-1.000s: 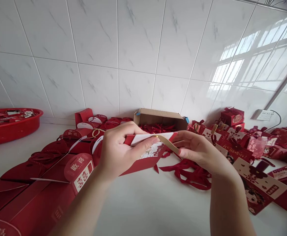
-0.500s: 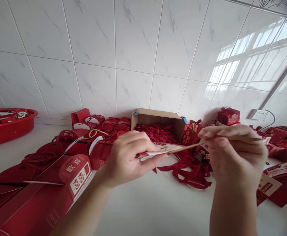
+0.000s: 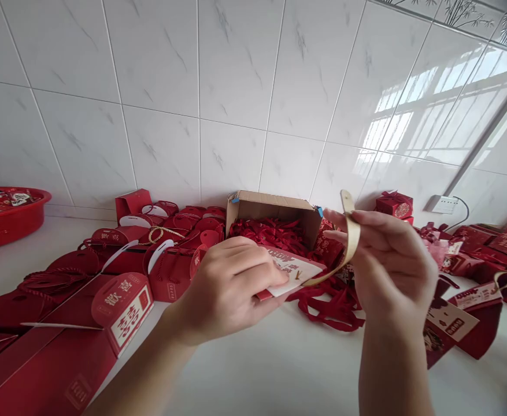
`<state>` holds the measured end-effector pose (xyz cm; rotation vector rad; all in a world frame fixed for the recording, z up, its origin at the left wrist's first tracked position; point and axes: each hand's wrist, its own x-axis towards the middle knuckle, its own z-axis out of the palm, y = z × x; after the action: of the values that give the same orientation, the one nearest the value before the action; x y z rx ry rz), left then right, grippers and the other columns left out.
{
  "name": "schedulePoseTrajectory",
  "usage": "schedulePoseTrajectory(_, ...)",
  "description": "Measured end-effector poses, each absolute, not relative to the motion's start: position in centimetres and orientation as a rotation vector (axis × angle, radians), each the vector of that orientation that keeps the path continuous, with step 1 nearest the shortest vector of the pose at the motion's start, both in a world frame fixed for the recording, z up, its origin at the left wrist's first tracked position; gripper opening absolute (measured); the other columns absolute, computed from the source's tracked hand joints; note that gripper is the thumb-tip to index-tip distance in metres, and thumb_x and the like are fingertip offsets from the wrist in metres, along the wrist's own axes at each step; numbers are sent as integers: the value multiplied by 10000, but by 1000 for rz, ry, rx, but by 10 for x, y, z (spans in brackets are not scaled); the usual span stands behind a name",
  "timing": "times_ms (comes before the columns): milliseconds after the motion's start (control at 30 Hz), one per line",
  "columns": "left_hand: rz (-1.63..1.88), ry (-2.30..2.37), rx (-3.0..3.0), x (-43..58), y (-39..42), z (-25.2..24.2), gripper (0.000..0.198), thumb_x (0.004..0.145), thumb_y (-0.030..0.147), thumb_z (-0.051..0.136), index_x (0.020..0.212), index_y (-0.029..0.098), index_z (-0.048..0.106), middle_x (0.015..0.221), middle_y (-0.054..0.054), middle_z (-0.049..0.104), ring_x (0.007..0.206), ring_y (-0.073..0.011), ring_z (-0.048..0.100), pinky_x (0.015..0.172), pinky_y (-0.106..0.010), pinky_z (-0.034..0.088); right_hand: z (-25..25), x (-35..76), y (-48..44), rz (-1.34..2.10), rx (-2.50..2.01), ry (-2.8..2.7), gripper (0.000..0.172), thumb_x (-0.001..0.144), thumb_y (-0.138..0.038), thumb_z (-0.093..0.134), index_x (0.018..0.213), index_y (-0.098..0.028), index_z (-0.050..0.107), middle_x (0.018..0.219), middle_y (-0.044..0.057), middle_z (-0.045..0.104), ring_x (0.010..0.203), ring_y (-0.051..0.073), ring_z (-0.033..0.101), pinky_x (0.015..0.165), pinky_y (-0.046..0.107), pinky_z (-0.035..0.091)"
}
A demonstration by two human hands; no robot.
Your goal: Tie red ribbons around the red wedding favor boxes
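Left hand: gripped the box, mid-frame.
Right hand: held the strap between its fingers, right of centre.
Strap: curved down to the box.
Risk: a hard tug might have torn the box or freed the strap.

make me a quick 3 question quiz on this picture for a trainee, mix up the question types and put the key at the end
1. True or false: the left hand grips the red-and-white printed packaging.
2. What colour is the strap at the right hand? A blue; B gold; C black.
3. Fill in: the cardboard box holds a heap of red ____.

Key: 1 true; 2 B; 3 ribbons.
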<state>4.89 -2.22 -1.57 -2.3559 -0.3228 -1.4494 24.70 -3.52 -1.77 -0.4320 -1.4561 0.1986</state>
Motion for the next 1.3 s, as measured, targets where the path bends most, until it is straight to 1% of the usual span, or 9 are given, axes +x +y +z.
schedulePoseTrajectory(100,-1477,-377,-2452,46,-24,-12,94,792,215,684,727,230,618,664,2,686,614,-146,633,636,-287,511,-21,257,-33,269,-502,-1633,399,741,-59,721,1085,-243,639,1042,45,718,970,218,695,826,361,616)
schedulePoseTrajectory(200,-1535,-344,-2602,43,-28,-10,118,763,204,731,740,240,620,682,4,712,615,-150,651,621,-282,513,-23,264,-32,280,-495,-1776,405,667,-50,789,1006,-236,671,937,25,738,842,205,720,736,322,624)
schedulePoseTrajectory(333,-1537,-250,-2712,42,-33,-8,184,713,171,786,768,232,621,661,13,713,610,-149,657,619,-277,523,-23,265,-33,287,-378,-1882,440,626,-96,835,1010,-251,688,892,20,738,788,203,709,692,328,610)
schedulePoseTrajectory(600,-1524,-174,-2805,39,-42,-5,148,733,174,770,789,229,645,664,15,719,603,-139,671,693,-285,570,-21,252,-40,197,-187,-1878,334,771,-128,725,1070,-272,687,800,16,732,714,188,685,673,365,595)
schedulePoseTrajectory(733,-1527,-134,-2901,41,-44,-6,106,764,214,752,775,221,647,656,9,720,567,-128,663,669,-272,570,-18,246,-42,231,-115,-1877,271,817,-175,693,1079,-241,688,791,36,733,710,181,678,659,353,586)
schedulePoseTrajectory(900,-1592,52,-2983,50,-43,-12,127,814,238,705,723,169,649,611,-11,695,561,-120,664,664,-244,557,-17,245,-45,312,-80,-1866,262,793,-166,718,1053,-189,697,807,55,722,755,184,669,671,328,576)
schedulePoseTrajectory(1100,-1577,20,-2905,48,-43,-12,115,786,226,734,746,173,641,623,-3,694,569,-122,661,655,-238,554,-17,254,-46,394,-168,-1871,322,755,-187,755,1066,-226,681,806,36,717,816,214,676,721,358,573)
schedulePoseTrajectory(1200,-1558,-47,-2754,41,-42,-7,114,765,194,752,762,165,643,658,-7,707,612,-131,662,673,-260,553,-15,253,-48,320,-243,-1801,229,803,-106,682,986,-241,708,767,24,690,788,196,658,740,361,555)
schedulePoseTrajectory(1300,-1494,-179,-2638,35,-42,-3,86,777,160,733,779,178,649,686,-1,710,635,-127,656,669,-263,543,-13,248,-53,214,-372,-1700,199,791,-63,658,870,-230,730,842,41,626,797,177,624,694,328,537)
